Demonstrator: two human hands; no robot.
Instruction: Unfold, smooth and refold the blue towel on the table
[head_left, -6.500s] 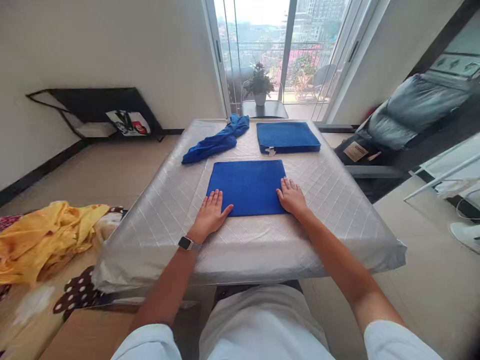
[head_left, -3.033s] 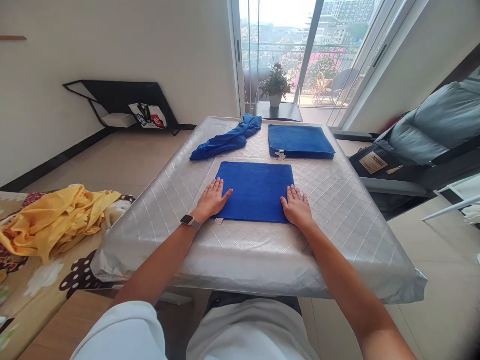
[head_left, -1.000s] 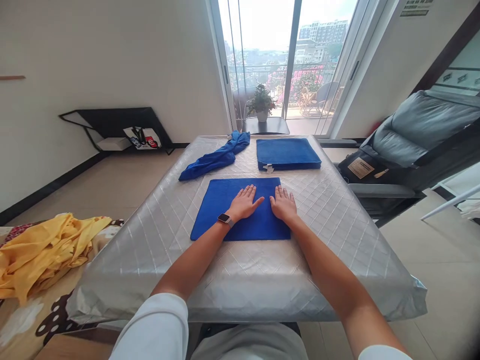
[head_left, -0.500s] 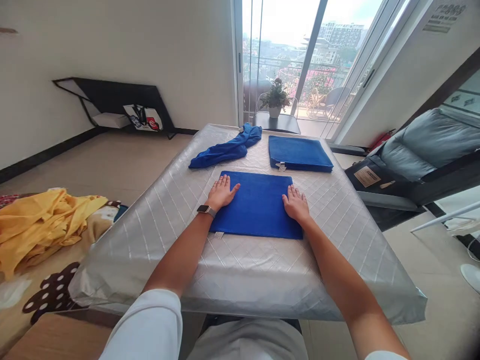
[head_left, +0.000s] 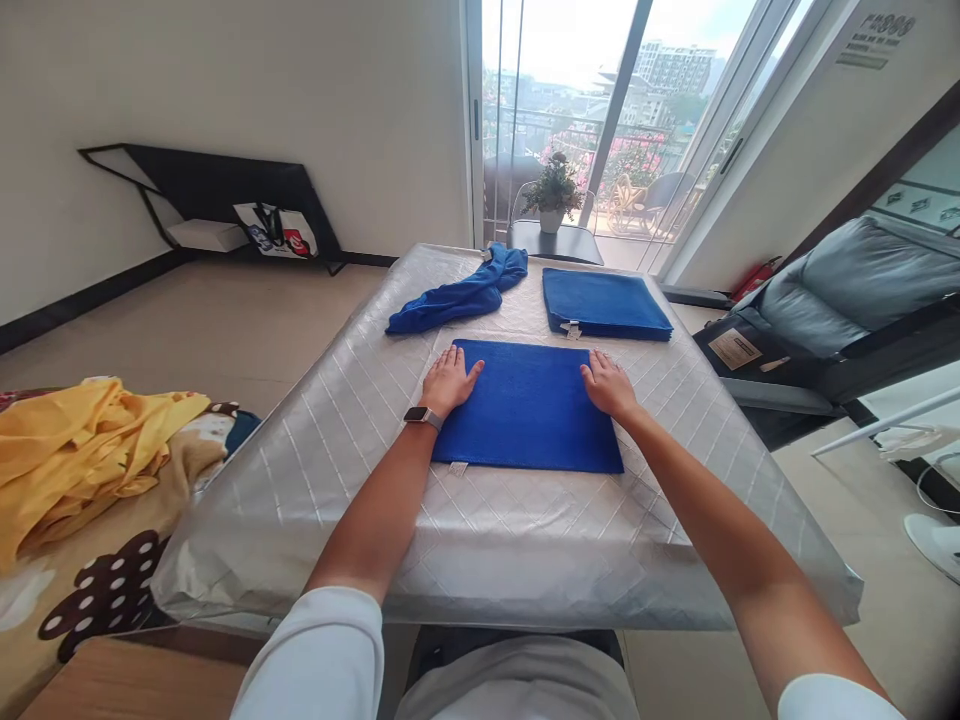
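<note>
A blue cloth (head_left: pixel 531 410) lies flat as a rectangle on the table, a small white tag showing at its near left edge. My left hand (head_left: pixel 448 382), with a watch on the wrist, rests flat on its left edge, thumb spread apart. On the far right part of the cloth lies my right hand (head_left: pixel 609 383), palm down with fingers stretched. Beyond it sits a neat stack of folded blue cloths (head_left: pixel 606 300) with a tag at the front. A crumpled blue cloth (head_left: pixel 459 293) lies to the left of the stack.
A silver quilted cover (head_left: pixel 330 440) drapes over the table. Yellow fabric (head_left: pixel 97 450) is heaped at the left. A potted plant (head_left: pixel 553 192) stands on a chair behind the table. At the right is a grey cushioned chair (head_left: pixel 870 290).
My right hand has slid up toward the far right corner of the cloth. The left hand stays at the left edge. The whole view has shifted slightly.
</note>
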